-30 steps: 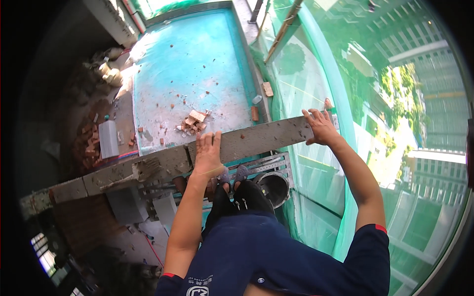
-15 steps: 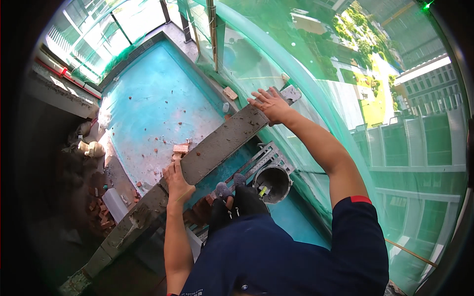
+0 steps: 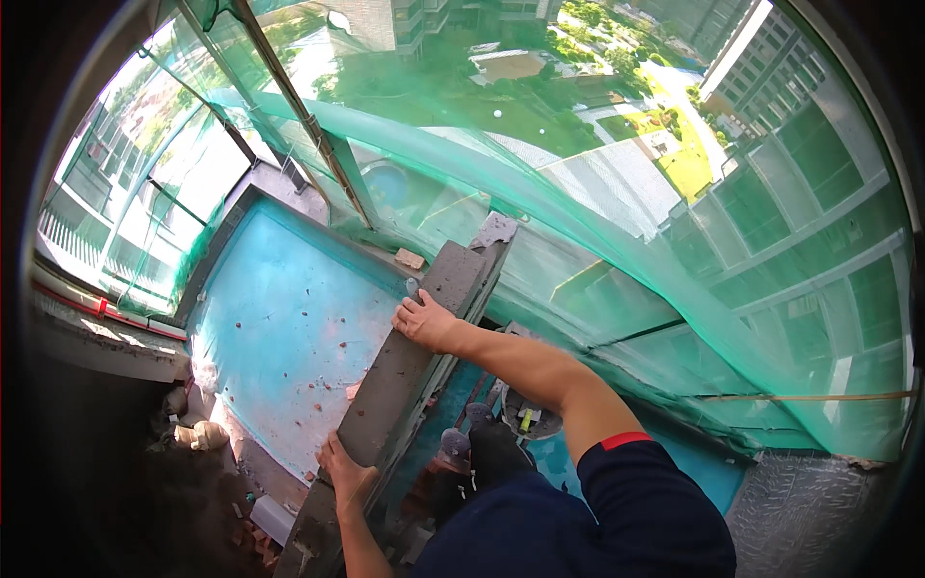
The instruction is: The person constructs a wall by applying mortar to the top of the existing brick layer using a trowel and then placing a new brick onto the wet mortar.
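Observation:
A narrow grey wall with a mortar-covered top [image 3: 393, 385] runs away from me toward the green netting. My left hand [image 3: 347, 472] lies on its nearer part, fingers over the left edge and thumb spread apart. Farther along, my right hand [image 3: 427, 323] rests on the same top with fingers spread at the left edge. Neither hand holds anything. Past the right hand, a pale rough block [image 3: 495, 229] sits at the wall's far end. Below my right arm, a bucket [image 3: 549, 424] is partly hidden; a yellow-green handled tool [image 3: 526, 420] stands in it.
Blue-coated floor [image 3: 270, 308] with scattered debris spreads left of the wall. A brick piece [image 3: 409, 258] lies by the far kerb. Green netting [image 3: 617, 279] hangs along the outer edge, with buildings far below. Tied sacks [image 3: 200, 435] and a white container [image 3: 273, 518] lie at lower left.
My view has turned and tilted up toward the netting. My right hand has come back from the wall's far end to its left edge. The left hand stays on the wall.

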`<state>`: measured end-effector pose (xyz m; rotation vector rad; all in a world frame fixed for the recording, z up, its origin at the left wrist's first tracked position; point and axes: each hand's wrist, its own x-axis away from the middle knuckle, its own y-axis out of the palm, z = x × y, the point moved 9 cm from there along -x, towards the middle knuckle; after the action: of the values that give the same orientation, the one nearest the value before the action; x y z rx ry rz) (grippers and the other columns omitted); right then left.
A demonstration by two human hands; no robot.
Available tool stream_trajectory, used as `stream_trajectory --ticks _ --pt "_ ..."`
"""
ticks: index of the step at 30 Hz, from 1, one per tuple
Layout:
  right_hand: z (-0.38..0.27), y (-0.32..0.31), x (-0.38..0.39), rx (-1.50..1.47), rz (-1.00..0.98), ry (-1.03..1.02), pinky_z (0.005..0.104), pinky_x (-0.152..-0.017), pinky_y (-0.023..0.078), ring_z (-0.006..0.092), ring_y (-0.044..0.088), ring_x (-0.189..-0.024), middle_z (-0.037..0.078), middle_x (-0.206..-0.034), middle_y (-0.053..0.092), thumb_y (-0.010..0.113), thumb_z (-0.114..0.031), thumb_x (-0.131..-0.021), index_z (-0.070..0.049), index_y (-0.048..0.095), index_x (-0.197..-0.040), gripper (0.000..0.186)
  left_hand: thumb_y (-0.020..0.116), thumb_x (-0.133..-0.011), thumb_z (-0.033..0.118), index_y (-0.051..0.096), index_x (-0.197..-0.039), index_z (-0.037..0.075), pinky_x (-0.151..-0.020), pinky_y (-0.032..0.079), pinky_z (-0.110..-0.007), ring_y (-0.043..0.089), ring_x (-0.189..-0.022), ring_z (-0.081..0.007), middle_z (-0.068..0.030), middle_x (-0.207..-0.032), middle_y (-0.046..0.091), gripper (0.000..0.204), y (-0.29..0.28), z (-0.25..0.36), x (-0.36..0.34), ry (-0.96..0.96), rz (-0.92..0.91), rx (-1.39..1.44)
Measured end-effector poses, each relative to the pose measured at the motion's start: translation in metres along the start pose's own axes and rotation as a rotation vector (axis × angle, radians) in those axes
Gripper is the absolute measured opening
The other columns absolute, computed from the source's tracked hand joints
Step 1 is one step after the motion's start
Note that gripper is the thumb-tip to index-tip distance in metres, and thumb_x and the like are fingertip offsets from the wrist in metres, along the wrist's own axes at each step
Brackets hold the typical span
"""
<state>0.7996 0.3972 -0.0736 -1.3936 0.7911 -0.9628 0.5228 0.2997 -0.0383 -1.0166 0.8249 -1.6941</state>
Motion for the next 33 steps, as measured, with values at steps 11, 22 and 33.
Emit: stream_trajectory --ticks 11,22,33 --pt "-0.004 -0.004 0.001 -0.055 -0.087 0.001 0.0648 -0.102 0.030 0.0341 0.035 -0.133 0.014 -0.138 0.043 0.066 -0.019 -0.078 -0.005 0.042 -0.136 0.064 0.069 -0.047 0.006 0.035 -0.133 0.001 -0.108 0.026 -0.045 0.034 -0.119 -0.0404 -0.0216 -0.126 0.039 0.092 -0.006 0.006 0.000 0.003 -0.024 0.012" --pt "-0.008 -0.005 0.008 -0.086 -0.068 0.017 0.0645 -0.104 0.026 0.0323 0.034 -0.133 0.013 -0.138 0.042 0.066 -0.021 -0.076 -0.006 0.041 -0.137 0.067 0.066 -0.045 0.004 0.036 -0.132 -0.001 -0.106 0.024 -0.044 0.035 -0.113 -0.0400 -0.0215 -0.122 0.039 0.092 -0.007 0.001 0.002 0.031 0.001 0.011" --pt "-0.003 -0.001 0.021 -0.182 -0.131 0.082 0.0595 -0.112 0.011 0.0332 0.019 -0.143 0.015 -0.150 0.026 0.059 -0.010 -0.082 -0.009 0.021 -0.149 0.077 0.070 -0.054 0.013 0.021 -0.144 -0.001 -0.114 0.015 -0.048 0.028 -0.129 -0.0440 -0.0259 -0.136 0.034 0.104 0.005 0.005 -0.003 0.029 -0.130 -0.086"
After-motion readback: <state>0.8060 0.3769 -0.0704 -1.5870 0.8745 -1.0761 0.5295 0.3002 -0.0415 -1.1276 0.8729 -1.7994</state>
